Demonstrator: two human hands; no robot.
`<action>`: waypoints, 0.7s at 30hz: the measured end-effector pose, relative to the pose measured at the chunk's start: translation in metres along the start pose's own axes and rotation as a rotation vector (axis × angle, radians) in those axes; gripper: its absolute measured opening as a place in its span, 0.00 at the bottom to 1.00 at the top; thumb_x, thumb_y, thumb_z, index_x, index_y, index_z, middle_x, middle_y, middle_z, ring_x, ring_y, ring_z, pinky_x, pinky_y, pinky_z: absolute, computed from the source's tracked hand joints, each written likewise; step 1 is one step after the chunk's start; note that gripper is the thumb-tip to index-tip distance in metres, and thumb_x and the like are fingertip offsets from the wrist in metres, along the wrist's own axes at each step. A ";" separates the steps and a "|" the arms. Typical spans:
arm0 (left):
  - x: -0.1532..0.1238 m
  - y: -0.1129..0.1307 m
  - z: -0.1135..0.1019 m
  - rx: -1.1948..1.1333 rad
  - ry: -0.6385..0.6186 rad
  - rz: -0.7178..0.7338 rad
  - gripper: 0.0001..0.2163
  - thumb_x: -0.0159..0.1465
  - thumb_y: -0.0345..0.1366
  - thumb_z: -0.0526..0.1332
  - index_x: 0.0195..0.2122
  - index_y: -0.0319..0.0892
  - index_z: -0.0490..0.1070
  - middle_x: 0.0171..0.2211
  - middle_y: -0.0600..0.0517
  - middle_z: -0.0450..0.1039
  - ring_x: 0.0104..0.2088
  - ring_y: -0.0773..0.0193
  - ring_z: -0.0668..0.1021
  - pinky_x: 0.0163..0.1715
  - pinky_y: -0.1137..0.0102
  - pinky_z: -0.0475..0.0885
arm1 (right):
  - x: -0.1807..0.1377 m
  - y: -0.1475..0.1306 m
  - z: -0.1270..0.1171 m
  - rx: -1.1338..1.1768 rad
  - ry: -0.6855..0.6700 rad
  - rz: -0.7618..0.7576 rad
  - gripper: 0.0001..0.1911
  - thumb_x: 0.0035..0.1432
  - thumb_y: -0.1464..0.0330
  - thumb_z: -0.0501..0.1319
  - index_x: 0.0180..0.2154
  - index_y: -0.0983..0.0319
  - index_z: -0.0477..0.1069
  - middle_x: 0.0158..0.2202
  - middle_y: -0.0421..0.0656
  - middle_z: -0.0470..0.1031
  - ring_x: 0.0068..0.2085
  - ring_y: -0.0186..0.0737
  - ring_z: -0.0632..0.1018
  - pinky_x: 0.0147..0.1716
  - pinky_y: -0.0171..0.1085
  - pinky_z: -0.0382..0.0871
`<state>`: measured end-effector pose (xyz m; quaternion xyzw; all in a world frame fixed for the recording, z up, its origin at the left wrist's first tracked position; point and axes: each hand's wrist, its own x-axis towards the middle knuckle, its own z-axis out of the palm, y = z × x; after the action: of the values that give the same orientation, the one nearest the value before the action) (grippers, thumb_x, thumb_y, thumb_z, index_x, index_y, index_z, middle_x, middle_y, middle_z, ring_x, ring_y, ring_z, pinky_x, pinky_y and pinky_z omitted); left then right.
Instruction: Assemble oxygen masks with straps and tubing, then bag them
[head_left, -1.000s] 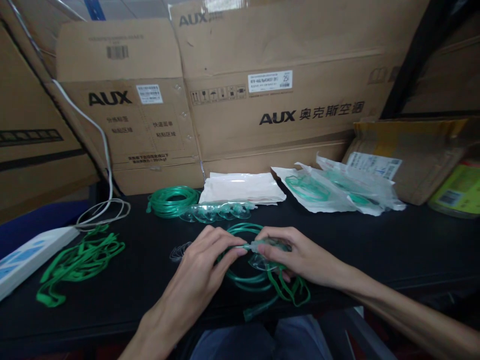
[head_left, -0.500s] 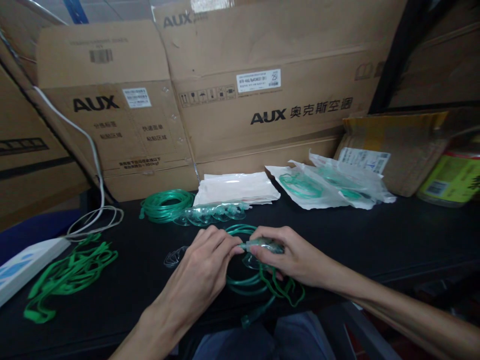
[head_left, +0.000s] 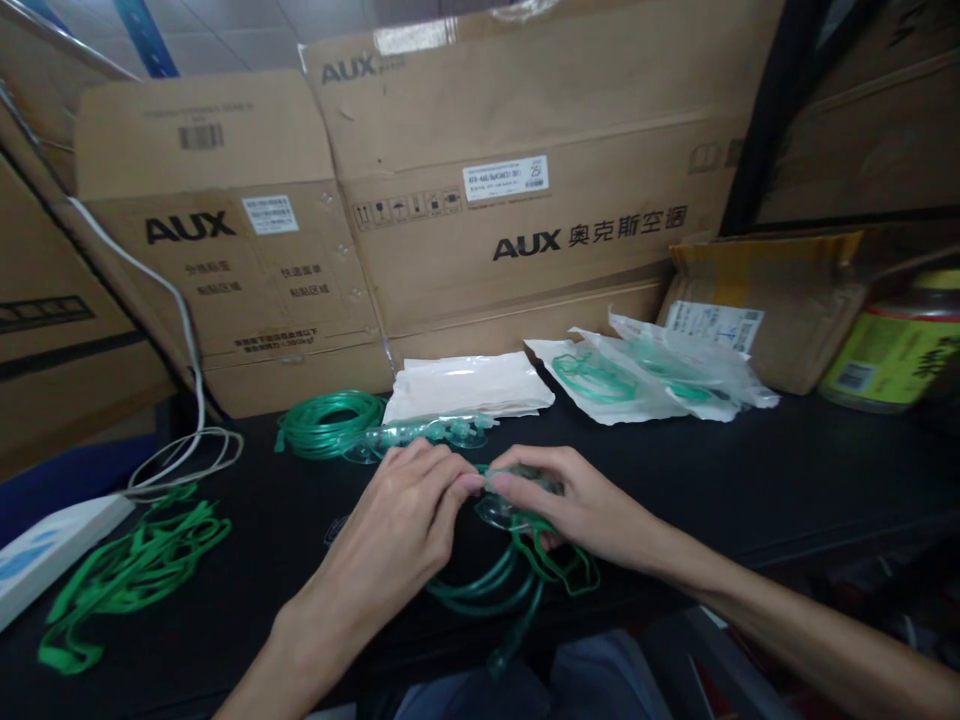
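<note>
A white flat power strip (head_left: 45, 540) and a heap of green elastic straps (head_left: 127, 575) lie at the left edge of the black tabletop (head_left: 277, 545), with bare surface beside them. At the centre front, the left hand (head_left: 397, 530) pinches the clear plastic mask with green tubing (head_left: 499, 512), and the right hand (head_left: 577, 510) clasps it too. Just behind, a coil of green tubing (head_left: 330, 425) and a stack of white plastic bags (head_left: 469, 385) crowd in. To the right the table is open as far as the sealed bags of masks (head_left: 660, 375).

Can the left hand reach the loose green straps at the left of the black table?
Probably yes: mostly bare table lies between the left hand and the green straps, though its fingers now pinch the green tubing with the right hand.
</note>
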<state>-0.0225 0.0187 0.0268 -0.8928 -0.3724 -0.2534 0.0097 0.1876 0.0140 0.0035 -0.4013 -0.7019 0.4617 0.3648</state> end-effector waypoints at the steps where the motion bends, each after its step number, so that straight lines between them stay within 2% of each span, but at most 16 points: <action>1: 0.000 0.000 -0.002 -0.003 0.028 -0.008 0.08 0.73 0.33 0.54 0.38 0.44 0.71 0.37 0.53 0.75 0.40 0.58 0.73 0.45 0.61 0.64 | 0.000 -0.002 -0.002 0.032 0.003 0.009 0.21 0.63 0.50 0.60 0.42 0.61 0.75 0.29 0.37 0.67 0.24 0.30 0.69 0.19 0.28 0.64; 3: -0.006 0.001 -0.006 0.006 0.141 -0.018 0.04 0.71 0.35 0.58 0.43 0.45 0.71 0.42 0.52 0.75 0.44 0.58 0.73 0.47 0.62 0.65 | 0.001 -0.004 -0.006 0.083 0.015 0.026 0.22 0.61 0.49 0.61 0.41 0.61 0.75 0.27 0.36 0.66 0.23 0.29 0.67 0.19 0.28 0.63; 5: -0.017 0.006 -0.008 0.016 0.252 0.004 0.04 0.70 0.35 0.60 0.46 0.45 0.70 0.44 0.51 0.74 0.46 0.59 0.73 0.48 0.64 0.66 | 0.001 -0.005 -0.010 0.125 0.033 0.045 0.21 0.61 0.49 0.61 0.39 0.62 0.73 0.25 0.35 0.65 0.21 0.27 0.66 0.19 0.27 0.61; 6: -0.024 0.010 -0.008 0.011 0.265 0.030 0.05 0.70 0.34 0.60 0.46 0.45 0.69 0.43 0.52 0.74 0.45 0.60 0.74 0.48 0.65 0.67 | 0.001 -0.005 -0.010 0.147 0.042 0.055 0.21 0.61 0.49 0.61 0.37 0.62 0.72 0.25 0.34 0.64 0.21 0.27 0.66 0.19 0.27 0.60; 7: -0.032 0.014 -0.007 0.002 0.238 0.067 0.04 0.69 0.34 0.61 0.45 0.46 0.69 0.41 0.53 0.74 0.43 0.61 0.75 0.47 0.67 0.67 | 0.001 -0.005 -0.011 0.170 0.049 0.067 0.21 0.61 0.49 0.61 0.36 0.62 0.71 0.24 0.34 0.64 0.20 0.27 0.66 0.19 0.27 0.59; 10: -0.052 0.025 0.003 -0.008 0.053 0.174 0.07 0.66 0.36 0.65 0.44 0.49 0.70 0.36 0.57 0.77 0.36 0.63 0.77 0.40 0.69 0.70 | 0.001 -0.004 -0.010 0.241 0.046 0.111 0.21 0.61 0.49 0.62 0.33 0.62 0.69 0.23 0.33 0.63 0.20 0.26 0.64 0.19 0.26 0.57; 13: -0.061 0.027 0.017 0.005 0.013 0.218 0.11 0.62 0.38 0.69 0.44 0.49 0.70 0.35 0.59 0.78 0.33 0.63 0.78 0.35 0.69 0.73 | 0.001 -0.003 -0.010 0.282 0.038 0.119 0.20 0.61 0.50 0.62 0.34 0.62 0.70 0.24 0.33 0.62 0.22 0.27 0.64 0.20 0.27 0.58; 15: -0.063 0.024 0.024 0.008 -0.012 0.218 0.12 0.61 0.38 0.70 0.44 0.49 0.70 0.36 0.58 0.78 0.33 0.63 0.79 0.36 0.69 0.74 | -0.001 -0.004 -0.013 0.262 0.047 0.110 0.20 0.61 0.50 0.62 0.38 0.61 0.72 0.26 0.34 0.63 0.25 0.29 0.66 0.23 0.28 0.62; 19: -0.066 0.018 0.029 0.029 -0.078 0.178 0.17 0.60 0.39 0.70 0.49 0.50 0.68 0.40 0.56 0.77 0.38 0.61 0.80 0.38 0.68 0.78 | -0.010 -0.004 -0.023 0.020 0.054 0.022 0.20 0.63 0.50 0.60 0.42 0.61 0.75 0.32 0.38 0.72 0.32 0.35 0.72 0.32 0.33 0.68; 21: -0.068 0.017 0.031 0.000 -0.058 0.111 0.19 0.59 0.35 0.71 0.49 0.50 0.67 0.41 0.54 0.76 0.39 0.61 0.81 0.37 0.71 0.79 | -0.015 -0.002 -0.027 -0.164 0.051 -0.057 0.18 0.64 0.53 0.60 0.44 0.60 0.76 0.37 0.40 0.76 0.37 0.38 0.74 0.38 0.35 0.68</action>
<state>-0.0374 -0.0319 -0.0288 -0.9190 -0.3225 -0.2266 0.0128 0.2167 0.0093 0.0119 -0.4215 -0.7388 0.3818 0.3616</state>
